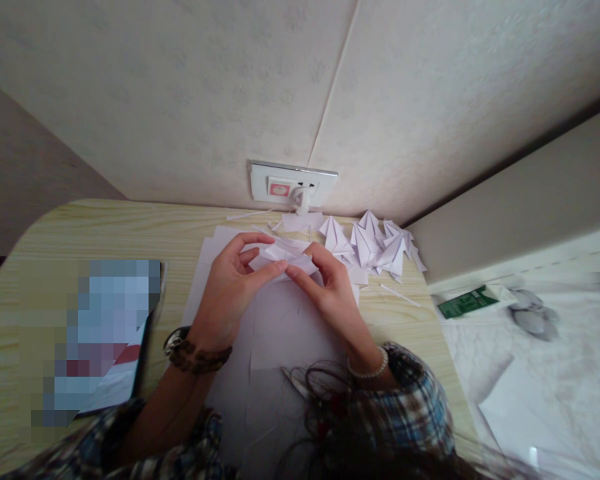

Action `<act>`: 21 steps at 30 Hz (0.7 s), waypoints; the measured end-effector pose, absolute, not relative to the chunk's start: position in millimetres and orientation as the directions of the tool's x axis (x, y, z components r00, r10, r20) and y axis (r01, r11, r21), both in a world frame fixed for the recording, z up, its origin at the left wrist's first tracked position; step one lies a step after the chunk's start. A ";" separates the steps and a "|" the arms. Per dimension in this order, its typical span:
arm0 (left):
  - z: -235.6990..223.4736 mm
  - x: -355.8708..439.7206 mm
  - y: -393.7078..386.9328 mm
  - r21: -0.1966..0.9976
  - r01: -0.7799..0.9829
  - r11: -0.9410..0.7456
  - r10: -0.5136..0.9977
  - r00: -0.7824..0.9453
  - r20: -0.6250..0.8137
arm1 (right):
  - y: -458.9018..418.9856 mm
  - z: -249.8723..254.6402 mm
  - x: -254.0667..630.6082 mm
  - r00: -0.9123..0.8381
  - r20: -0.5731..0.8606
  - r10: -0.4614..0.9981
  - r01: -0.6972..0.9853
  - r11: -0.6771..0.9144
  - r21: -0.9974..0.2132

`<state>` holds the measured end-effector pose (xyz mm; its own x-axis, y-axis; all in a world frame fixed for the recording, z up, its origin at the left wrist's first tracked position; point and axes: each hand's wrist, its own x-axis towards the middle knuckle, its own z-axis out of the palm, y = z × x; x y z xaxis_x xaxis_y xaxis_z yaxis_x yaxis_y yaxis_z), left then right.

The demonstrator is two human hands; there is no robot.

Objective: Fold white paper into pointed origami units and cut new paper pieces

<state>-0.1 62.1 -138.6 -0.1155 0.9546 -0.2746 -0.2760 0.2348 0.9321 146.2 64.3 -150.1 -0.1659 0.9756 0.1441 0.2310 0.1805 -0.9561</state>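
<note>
Together, the left hand (230, 277) and right hand (333, 283) are pinching a small folded white paper piece (289, 256) over flat white paper sheets (285, 323), which are lying on the pale wood-grain counter (180, 230) beside pointed white folded-paper shapes (366, 247).

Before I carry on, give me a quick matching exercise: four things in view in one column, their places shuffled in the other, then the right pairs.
Things
1. small folded paper
2. pointed paper pieces
3. white plug
4. green box

Places
A. past the right edge of the table
B. in the socket plate on the wall
C. pinched between the left hand and the right hand
D. grouped at the table's far right corner

Pairs: 1-C, 2-D, 3-B, 4-A
</note>
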 end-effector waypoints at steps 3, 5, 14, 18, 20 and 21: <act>-139.4 0.0 62.4 0.941 -0.262 0.214 0.957 -0.136 -0.255 | 64.9 -150.2 146.1 -0.154 0.151 0.977 0.227 0.183 -0.957; -139.5 -0.1 62.5 0.946 -0.257 0.197 0.959 -0.149 -0.240 | 65.8 -150.9 146.5 -0.138 0.148 0.979 0.223 0.177 -0.959; -140.6 1.9 63.2 0.959 -0.246 0.140 0.976 -0.130 -0.175 | 65.9 -154.6 151.0 -0.056 0.115 0.992 0.168 0.123 -0.978; -141.3 1.0 63.0 0.966 -0.243 0.083 0.981 -0.153 -0.123 | 64.7 -153.3 150.0 -0.034 0.077 0.996 0.139 0.081 -0.987; -140.5 0.5 61.5 0.974 -0.225 0.023 0.981 -0.184 -0.065 | 65.0 -152.7 149.8 -0.012 0.060 0.998 0.121 0.061 -0.991; -139.8 0.4 60.4 0.978 -0.209 -0.014 0.979 -0.201 -0.029 | 65.3 -152.6 149.9 0.004 0.054 0.999 0.111 0.053 -0.992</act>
